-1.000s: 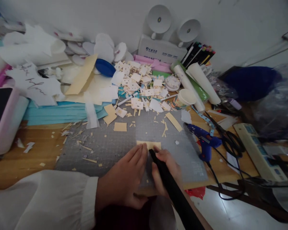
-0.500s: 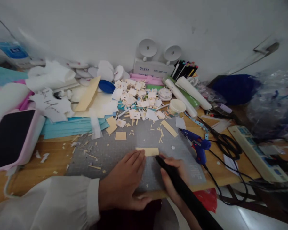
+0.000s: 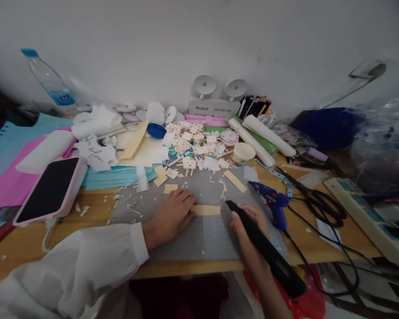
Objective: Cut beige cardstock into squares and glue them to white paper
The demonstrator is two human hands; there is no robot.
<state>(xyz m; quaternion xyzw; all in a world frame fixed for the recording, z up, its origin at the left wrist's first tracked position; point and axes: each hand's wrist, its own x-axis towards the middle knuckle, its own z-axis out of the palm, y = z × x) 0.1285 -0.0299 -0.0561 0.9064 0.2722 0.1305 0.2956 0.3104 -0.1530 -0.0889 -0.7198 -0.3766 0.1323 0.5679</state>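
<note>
On the grey cutting mat [image 3: 186,248] lies a short cream-yellow strip of card [image 3: 209,210]. My left hand [image 3: 176,212] rests flat at the strip's left end, fingertips touching or very close to it. A black utility knife [image 3: 266,248] is gripped in my right hand [image 3: 252,226], its tip raised just right of the strip and apart from it. Beyond the hands are a small yellow rectangle [image 3: 170,188], a longer yellow strip [image 3: 235,181] and thin offcuts. A heap of small cream card figures [image 3: 193,141], some with drawn faces, lies behind the mat.
Right of the mat lie a blue glue gun [image 3: 271,199], black scissors [image 3: 319,199] and a power strip [image 3: 369,221], with cables between. A paper cup [image 3: 244,153] stands behind. At left are a pink-cased phone [image 3: 49,186], blue sheets [image 3: 109,178] and a water bottle [image 3: 53,84].
The knife and my right hand have moved right, off the strip's edge. My left hand has shifted left and forward toward the strip's end. The head view has shifted too.
</note>
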